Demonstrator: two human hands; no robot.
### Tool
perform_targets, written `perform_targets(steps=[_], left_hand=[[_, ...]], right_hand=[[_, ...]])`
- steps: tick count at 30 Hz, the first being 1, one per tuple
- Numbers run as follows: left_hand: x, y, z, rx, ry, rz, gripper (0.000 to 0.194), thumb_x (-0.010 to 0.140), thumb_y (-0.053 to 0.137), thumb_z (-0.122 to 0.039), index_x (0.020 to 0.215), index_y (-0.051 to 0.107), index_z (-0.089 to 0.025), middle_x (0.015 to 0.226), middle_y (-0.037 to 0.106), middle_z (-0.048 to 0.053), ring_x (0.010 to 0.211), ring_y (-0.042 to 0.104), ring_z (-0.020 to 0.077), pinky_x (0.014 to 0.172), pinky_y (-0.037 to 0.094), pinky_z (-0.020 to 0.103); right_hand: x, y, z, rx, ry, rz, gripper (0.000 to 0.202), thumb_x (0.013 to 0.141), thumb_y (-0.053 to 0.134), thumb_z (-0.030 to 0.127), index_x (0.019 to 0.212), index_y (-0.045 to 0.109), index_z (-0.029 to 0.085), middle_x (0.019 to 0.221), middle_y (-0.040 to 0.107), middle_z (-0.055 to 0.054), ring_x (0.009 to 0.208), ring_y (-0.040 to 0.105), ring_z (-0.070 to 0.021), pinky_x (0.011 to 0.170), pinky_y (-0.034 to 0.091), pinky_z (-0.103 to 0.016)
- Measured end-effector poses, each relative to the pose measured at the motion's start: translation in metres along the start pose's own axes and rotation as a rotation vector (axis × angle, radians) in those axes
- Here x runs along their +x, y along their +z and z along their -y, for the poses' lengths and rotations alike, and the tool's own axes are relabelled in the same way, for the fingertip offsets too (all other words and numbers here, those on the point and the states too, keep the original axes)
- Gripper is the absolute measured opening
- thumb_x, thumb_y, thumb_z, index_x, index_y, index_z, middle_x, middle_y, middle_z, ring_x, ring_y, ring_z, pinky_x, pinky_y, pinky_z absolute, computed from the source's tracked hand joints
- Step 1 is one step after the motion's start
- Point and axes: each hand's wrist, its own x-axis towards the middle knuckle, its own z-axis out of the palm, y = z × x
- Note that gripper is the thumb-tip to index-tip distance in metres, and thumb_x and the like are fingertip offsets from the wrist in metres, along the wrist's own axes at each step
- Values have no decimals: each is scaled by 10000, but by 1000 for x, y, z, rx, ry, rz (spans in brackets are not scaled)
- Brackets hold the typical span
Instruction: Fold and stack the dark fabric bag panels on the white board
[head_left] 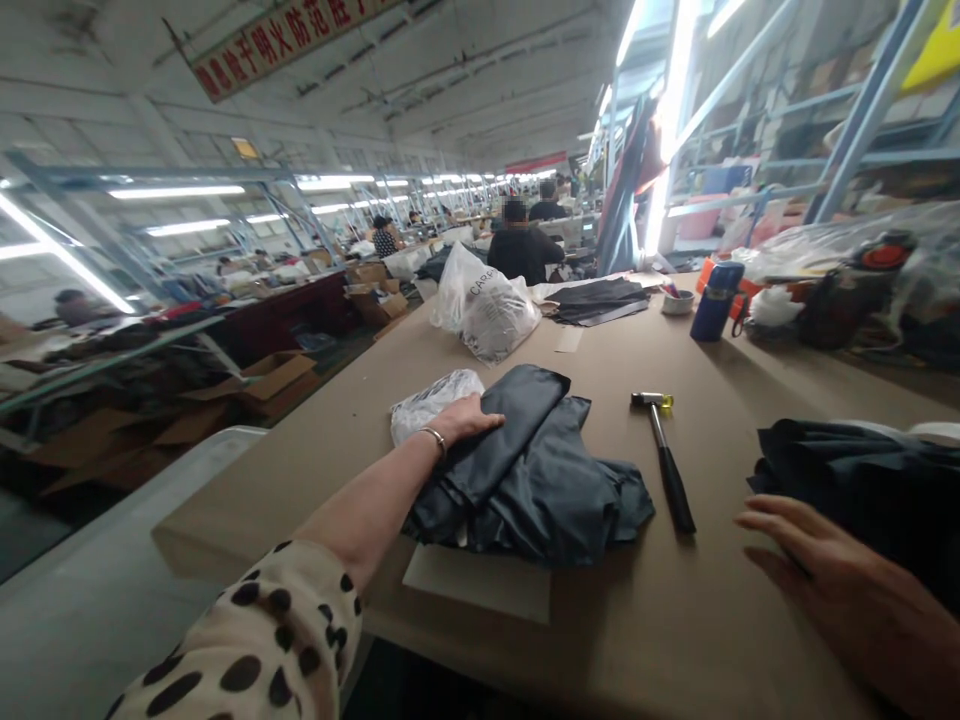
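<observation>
Dark cloth (536,470), one heap under left hand (463,418)

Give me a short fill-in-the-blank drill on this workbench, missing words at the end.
1. The hand resting on the central dark fabric is the person's ____ one.
2. The hammer has a ____ handle.
3. As the camera sees it, the blue bottle stands to the ____ of the small round bowl.

Missing words: left; black; right.
</observation>
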Motion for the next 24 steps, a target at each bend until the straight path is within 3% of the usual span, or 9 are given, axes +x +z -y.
perform_targets(steps=[4, 8, 10, 15, 19, 22, 24], left_hand=[[7, -2, 14, -112, -27, 94, 708, 618, 671, -589, 1125, 569, -107, 1147, 601, 166, 1025, 575, 313, 849, 457, 342], [5, -1, 18, -354, -42, 309, 562, 658, 645, -577, 1072, 620, -197, 1008, 678, 69, 820, 651, 228, 685, 512, 284], [4, 0, 20, -434, -66, 340, 528, 671, 639, -538, 1064, 625, -185, 985, 684, 75, 770, 656, 223, 643, 519, 289], [6, -6, 15, -413, -29, 169, 451, 623, 700, -391, 990, 645, -134, 944, 679, 78, 806, 644, 222, 655, 515, 264], [4, -36, 0, -304, 74, 5, 380, 638, 683, -327, 964, 640, -135, 909, 668, 52, 824, 623, 209, 688, 492, 249], [-11, -55, -22, -171, 160, -134, 375, 641, 667, -286, 977, 613, -127, 912, 649, 61, 848, 602, 220, 737, 466, 269], [-32, -55, -41, 26, 264, -226, 377, 673, 636, -278, 1017, 590, -130, 917, 637, 75, 859, 595, 227, 768, 452, 287]], right_hand=[[-9, 49, 34, 124, -29, 131, 299, 925, 381, 428, 1059, 590, 261, 1179, 575, -45, 970, 633, -187, 769, 564, -301], [-28, 73, 36, 226, 39, 247, 288, 931, 366, 400, 1071, 586, 276, 1190, 570, -37, 986, 627, -171, 804, 557, -292], [-39, 80, 31, 261, 67, 279, 290, 930, 366, 382, 1057, 604, 274, 1168, 585, -37, 984, 628, -158, 809, 556, -263], [-54, 90, 27, 322, 65, 107, 283, 905, 408, 386, 944, 655, 252, 1078, 629, -49, 941, 645, -151, 779, 563, -219], [-51, 86, 32, 336, 61, -7, 264, 894, 427, 371, 905, 664, 256, 1008, 659, -32, 867, 668, -138, 735, 565, -189], [-46, 80, 36, 340, 43, -54, 247, 887, 436, 349, 888, 664, 254, 962, 675, -19, 824, 678, -127, 698, 560, -159], [-44, 78, 38, 343, 34, -71, 240, 884, 437, 336, 886, 663, 256, 948, 680, -13, 818, 679, -124, 694, 557, -152]])
